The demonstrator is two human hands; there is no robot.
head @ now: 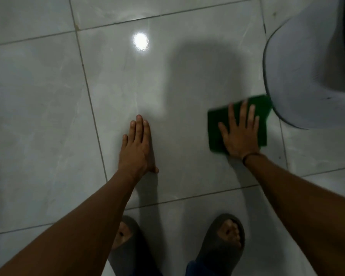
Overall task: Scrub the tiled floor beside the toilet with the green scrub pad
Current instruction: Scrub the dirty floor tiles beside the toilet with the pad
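Flat and spread, the right hand (239, 132) pressed palm-down on the green scrub pad (238, 122), fingers splayed wide across its top rather than curled around it, so the pad was pinned to the tiled floor (48, 96) under the palm and not pinched. Green showed on every side of that hand except at the wrist, where a thin dark band (250, 155) circled the arm. Just beyond the fingertips, the pad's far corner reached the curved pale base of the toilet (307, 76) and looked blurred there; whether it touched the base I could not tell.

Well to the left of the pad, the left hand (136, 146) lay flat on the same large grey tile, fingers straight and close together, holding nothing. Ahead of that hand a round bright reflection of a lamp (140, 41) glared on the glossy surface. Behind both hands, nearer the person's body, two feet in dark open-toed slippers (221, 242) stood on the next tile, across a grout line.
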